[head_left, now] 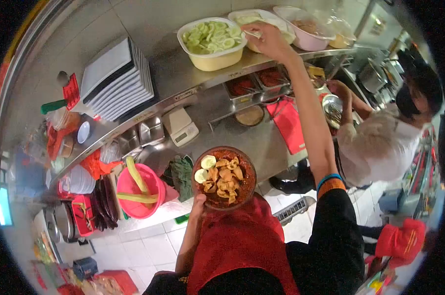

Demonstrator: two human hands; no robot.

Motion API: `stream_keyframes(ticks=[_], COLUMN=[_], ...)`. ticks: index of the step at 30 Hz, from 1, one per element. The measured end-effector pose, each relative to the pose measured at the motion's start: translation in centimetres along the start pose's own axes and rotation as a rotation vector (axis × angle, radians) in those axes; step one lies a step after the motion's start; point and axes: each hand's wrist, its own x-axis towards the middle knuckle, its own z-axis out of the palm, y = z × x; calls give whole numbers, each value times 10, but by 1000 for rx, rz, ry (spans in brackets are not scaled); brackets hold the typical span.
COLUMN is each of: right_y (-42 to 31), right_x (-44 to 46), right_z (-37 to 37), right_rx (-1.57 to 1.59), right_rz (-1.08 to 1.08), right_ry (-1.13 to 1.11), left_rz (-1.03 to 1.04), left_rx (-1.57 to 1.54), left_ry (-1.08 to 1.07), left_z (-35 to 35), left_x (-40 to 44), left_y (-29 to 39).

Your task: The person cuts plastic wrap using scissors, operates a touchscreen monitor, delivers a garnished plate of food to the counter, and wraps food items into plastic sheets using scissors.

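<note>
My left hand (198,206) grips the lower left rim of a round, shallow brown mortar dish (251,189), held in front of my red apron. The dish carries red chili paste, golden-brown fried pieces (226,179) and two pale cucumber slices (208,162). My right arm stretches up to the shelf, where my right hand (265,40) is over a white tub (236,15) of pale leafy pieces. Its fingers are pinched, seemingly on one pale piece; the fingertips are small and partly hidden. Beside it, a yellowish tub (213,62) is heaped with sliced cucumber (211,36).
Stacked white plates (115,73) and a pink tub (311,43) share the shelf. Below are red-sauce trays (242,86), a scale (181,127), dark leaves (181,174) and a pink basket (149,209). A co-worker (379,142) stands at right with a metal bowl (332,108).
</note>
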Motion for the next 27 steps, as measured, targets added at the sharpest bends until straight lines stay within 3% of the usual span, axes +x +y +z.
stream_keyframes(ticks=[3,5,10,14,18,20,21,23,27], right_y=[26,28,27,30,40,30,21,10,15], right_x=[43,53,65,83,112,122,128,134,125], right_z=[21,26,30,30,55,62,60,62,64], right_rx=[-8,-17,60,220,367,162,152,-200,-173], right_rz=[-130,-41,-18,46,-49,-149,-152,-135,-94], right_ry=[-8,-98,-152,-167,-335,-635,-627,-852,-749], left_rz=[-53,51,175,237,287,162,124,156,155], left_rx=[78,-104,-194,-12,-12,-134,-173,-119,-162], left_ry=[192,48,56,179,147,150,147,111,203], left_z=[25,41,75,29,46,88,98,100,98], left_x=[1,5,19,30,39,40,46,56,73], left_y=[1,3,17,-26,-16,23,33,38,36])
